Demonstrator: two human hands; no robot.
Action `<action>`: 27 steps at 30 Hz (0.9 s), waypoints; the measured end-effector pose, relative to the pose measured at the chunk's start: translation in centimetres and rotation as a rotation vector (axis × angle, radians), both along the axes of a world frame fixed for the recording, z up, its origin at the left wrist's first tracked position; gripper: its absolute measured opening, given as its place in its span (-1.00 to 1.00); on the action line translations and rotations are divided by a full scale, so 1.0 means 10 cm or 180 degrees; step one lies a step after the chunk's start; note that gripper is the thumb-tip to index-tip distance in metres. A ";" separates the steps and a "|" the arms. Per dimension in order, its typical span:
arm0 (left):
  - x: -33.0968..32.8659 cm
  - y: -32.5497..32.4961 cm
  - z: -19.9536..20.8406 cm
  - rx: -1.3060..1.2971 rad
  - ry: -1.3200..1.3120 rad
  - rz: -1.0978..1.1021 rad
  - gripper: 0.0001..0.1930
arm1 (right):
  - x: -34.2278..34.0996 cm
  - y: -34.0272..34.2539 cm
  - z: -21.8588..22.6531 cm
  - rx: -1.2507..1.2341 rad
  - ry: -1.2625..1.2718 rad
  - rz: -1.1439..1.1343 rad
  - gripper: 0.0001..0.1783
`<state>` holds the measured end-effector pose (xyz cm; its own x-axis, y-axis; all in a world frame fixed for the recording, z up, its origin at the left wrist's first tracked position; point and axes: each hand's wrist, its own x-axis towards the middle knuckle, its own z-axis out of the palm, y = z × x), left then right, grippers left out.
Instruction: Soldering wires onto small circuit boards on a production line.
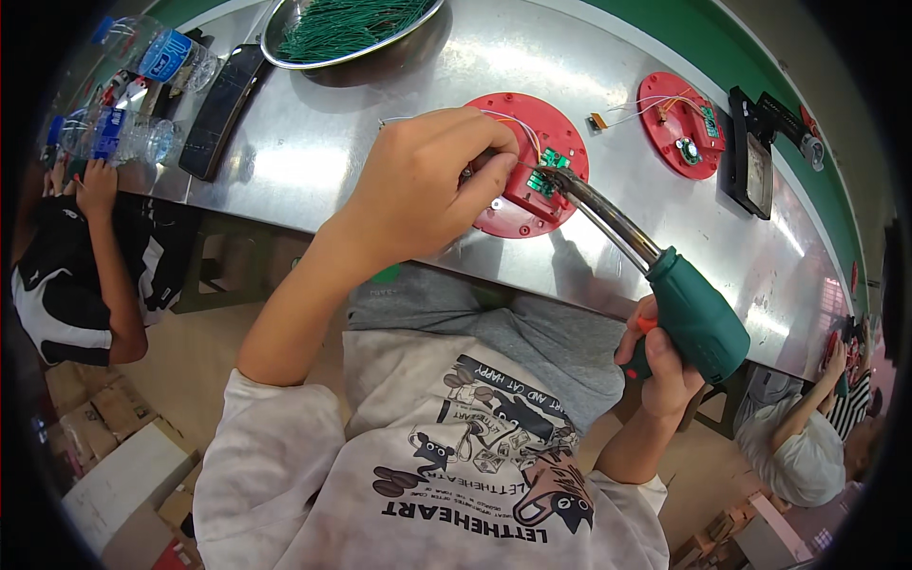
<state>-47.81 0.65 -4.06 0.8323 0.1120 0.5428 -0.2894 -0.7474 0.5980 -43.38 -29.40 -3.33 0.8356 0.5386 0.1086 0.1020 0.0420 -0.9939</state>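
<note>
A round red plastic disc lies on the metal bench, with a small green circuit board on it and thin wires running to the board. My left hand covers the disc's left part. Its thumb and forefinger pinch what looks like a thin wire beside the board; the grip itself is partly hidden. In my right hand is a green soldering gun, fingers wrapped round its handle near an orange trigger. The gun's metal tip touches or hovers just over the board, close to my left fingertips.
A second red disc with wires and a board lies right, beside a black tray. A metal bowl holds green wires. At left are a dark phone-like slab and two plastic bottles. Other people sit left and right.
</note>
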 end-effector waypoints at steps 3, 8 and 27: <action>0.00 -0.01 -0.01 0.0020 0.0001 0.0000 -0.95 | 0.02 0.01 0.10 -0.0095 0.0118 0.0008 -0.64; 0.00 0.01 -0.03 0.0033 -0.0048 0.0001 -0.95 | 0.06 -0.01 0.11 -0.0108 0.0325 -0.0006 -0.60; 0.00 -0.01 -0.03 0.0001 -0.0005 0.0015 -0.94 | 0.06 -0.03 0.07 -0.0137 -0.0090 0.0159 -0.49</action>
<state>-47.80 0.58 -4.37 0.8310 0.1159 0.5440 -0.2867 -0.7490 0.5974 -42.76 -29.72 -2.60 0.8044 0.5843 0.1076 0.1290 0.0050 -0.9916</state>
